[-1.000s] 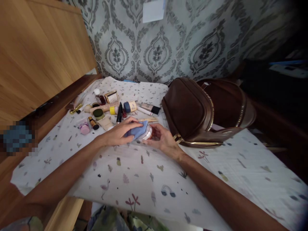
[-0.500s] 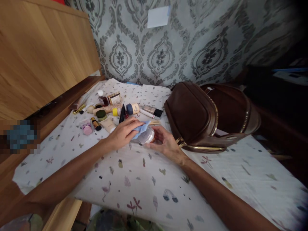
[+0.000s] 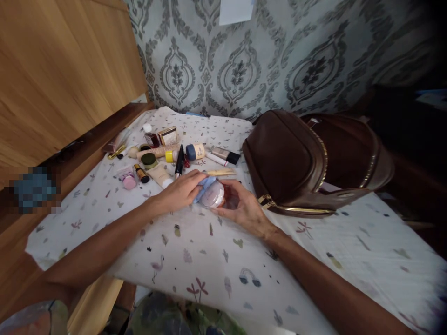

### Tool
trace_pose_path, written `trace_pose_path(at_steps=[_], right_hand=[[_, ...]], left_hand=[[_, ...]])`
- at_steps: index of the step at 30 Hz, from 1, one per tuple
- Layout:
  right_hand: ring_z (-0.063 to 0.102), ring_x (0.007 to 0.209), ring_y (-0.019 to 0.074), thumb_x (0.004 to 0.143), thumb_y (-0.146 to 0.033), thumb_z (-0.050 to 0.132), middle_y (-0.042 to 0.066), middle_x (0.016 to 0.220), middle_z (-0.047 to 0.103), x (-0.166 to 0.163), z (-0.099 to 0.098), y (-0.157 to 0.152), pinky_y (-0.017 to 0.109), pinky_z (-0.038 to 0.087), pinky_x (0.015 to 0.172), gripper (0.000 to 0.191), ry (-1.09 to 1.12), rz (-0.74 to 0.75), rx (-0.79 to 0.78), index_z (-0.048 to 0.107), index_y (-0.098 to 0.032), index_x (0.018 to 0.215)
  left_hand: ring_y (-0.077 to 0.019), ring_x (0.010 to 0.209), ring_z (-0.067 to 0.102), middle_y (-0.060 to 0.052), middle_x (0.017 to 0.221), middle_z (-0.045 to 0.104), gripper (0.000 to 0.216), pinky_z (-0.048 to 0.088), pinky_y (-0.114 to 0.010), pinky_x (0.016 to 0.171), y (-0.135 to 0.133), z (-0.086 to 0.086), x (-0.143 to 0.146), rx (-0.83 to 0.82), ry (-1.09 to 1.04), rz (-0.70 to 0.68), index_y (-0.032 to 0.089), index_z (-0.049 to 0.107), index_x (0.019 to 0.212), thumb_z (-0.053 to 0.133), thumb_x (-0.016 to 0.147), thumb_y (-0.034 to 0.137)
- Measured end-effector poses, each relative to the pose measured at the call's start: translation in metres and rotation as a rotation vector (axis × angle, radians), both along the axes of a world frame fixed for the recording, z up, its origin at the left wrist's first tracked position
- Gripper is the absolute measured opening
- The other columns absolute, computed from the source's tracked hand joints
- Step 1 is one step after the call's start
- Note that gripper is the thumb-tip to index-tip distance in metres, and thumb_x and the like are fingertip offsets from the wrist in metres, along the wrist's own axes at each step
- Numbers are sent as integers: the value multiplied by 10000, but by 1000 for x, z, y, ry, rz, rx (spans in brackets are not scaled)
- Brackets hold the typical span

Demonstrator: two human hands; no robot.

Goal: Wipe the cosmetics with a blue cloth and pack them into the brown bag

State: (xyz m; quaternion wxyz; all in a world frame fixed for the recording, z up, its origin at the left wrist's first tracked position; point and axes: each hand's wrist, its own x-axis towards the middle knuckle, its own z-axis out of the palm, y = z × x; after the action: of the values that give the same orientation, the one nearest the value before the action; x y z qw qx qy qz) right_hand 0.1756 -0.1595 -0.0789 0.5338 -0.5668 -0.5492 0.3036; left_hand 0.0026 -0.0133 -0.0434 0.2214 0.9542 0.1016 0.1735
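Note:
A round jar with a pale, shiny lid [image 3: 213, 194] is held above the patterned cloth. My right hand [image 3: 242, 207] is closed around its right side, thumb below and fingers above. My left hand [image 3: 181, 190] grips a blue cloth [image 3: 200, 191], which presses against the jar's left side. The jar's far side is hidden by the fingers. Just beyond my left hand lie a cream tube [image 3: 160, 175] and a black pen-like tube [image 3: 179, 160].
Several cosmetics, among them a blue-capped jar [image 3: 194, 151], a gold compact [image 3: 168, 136] and a pink-capped bottle [image 3: 128, 179], lie behind my hands. A brown bag [image 3: 284, 158] stands unzipped at right. A wooden cabinet [image 3: 70, 70] rises at left, patterned wallpaper behind.
The blue cloth has slid from the top of the jar's lid to its left side, showing more of the lid. The view has tipped slightly downward.

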Motion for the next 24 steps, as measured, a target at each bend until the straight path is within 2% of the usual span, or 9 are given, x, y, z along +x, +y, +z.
trace_pose_path(at_steps=[4,7,11,15,20,24], right_hand=[[692,1008,259,674,-439,880,85,1071,696,0,-1,-1,462,571,951,633,33,-9,7,523,-229,1153],[684,980,258,672,-460,878,86,1053,686,0,2,-2,465,573,928,651,-7,-19,4,522,-226,1163],[663,964,258,676,-437,867,87,1061,660,-1,6,-3,457,567,904,601,-107,-39,45,543,-222,1134],[658,858,225,703,-355,835,52,973,663,-3,11,-4,406,576,802,493,-112,-36,22,562,-223,1092],[666,922,229,608,-374,896,39,1000,680,4,14,-1,385,567,825,589,124,24,-29,572,-225,1076],[678,929,211,531,-380,946,31,1066,684,13,12,3,378,576,837,636,348,24,-67,590,-236,1038]], left_hand=[[-232,1037,635,-73,1109,653,274,527,-400,914,-1,-2,2,-73,31,38,220,568,1219,446,974,197],[-209,988,645,-62,1085,652,305,535,-377,900,-4,-3,4,-93,-53,48,219,592,1225,457,957,167],[-202,1100,623,-76,1166,631,376,520,-375,976,-12,1,4,-70,-230,-53,209,582,1282,435,952,105],[-209,1124,604,-100,1213,611,369,529,-382,958,-23,11,1,79,-271,-150,215,597,1249,398,971,78],[-240,1153,580,-131,1234,612,345,533,-425,959,-34,13,2,292,-318,-297,197,617,1142,387,950,26],[-236,1106,593,-132,1200,622,299,546,-432,928,-32,10,3,319,-386,-323,197,612,1108,404,954,47]])
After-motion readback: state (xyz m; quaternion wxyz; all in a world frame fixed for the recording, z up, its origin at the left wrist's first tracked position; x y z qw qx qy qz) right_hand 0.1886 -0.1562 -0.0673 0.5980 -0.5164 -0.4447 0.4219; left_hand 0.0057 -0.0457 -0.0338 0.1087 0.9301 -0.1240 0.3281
